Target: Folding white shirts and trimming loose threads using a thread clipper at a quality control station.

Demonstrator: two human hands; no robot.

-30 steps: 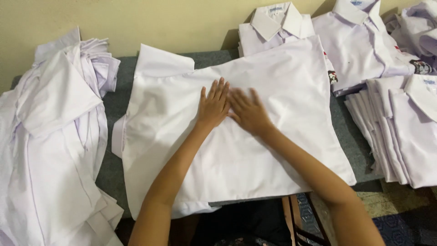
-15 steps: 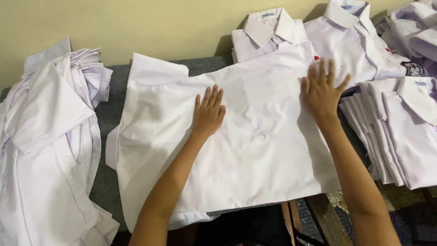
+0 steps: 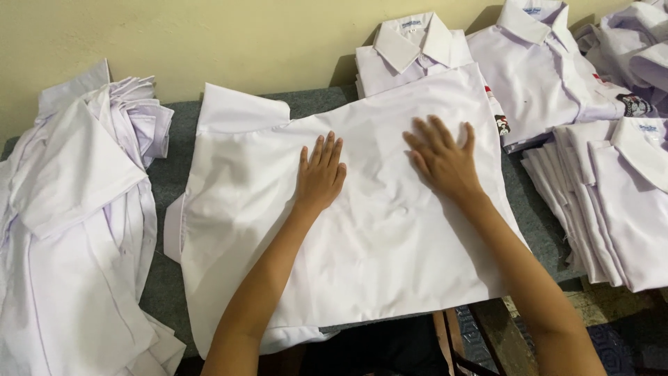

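Head view: white shirt point(image 3: 376, 244) flat mid-worktop, long axis near edge to far edge, sleeve point(image 3: 240, 111) toward far-left. Left hand point(image 3: 320, 174) and right hand point(image 3: 442, 160) pressed flat, fingers spread; right hand moved inward from shirt's right edge since earlier.

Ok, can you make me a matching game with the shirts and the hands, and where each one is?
Things:
1. left hand
2. right hand
3. loose shirt heap
4. folded shirt stack

Places:
A. at the far left side of the table
B. flat on the spread white shirt, nearer its short sleeve
C. at the right edge, collars up
D. flat on the spread white shirt, nearer the folded shirts by the wall

Pairs: 1-B, 2-D, 3-A, 4-C
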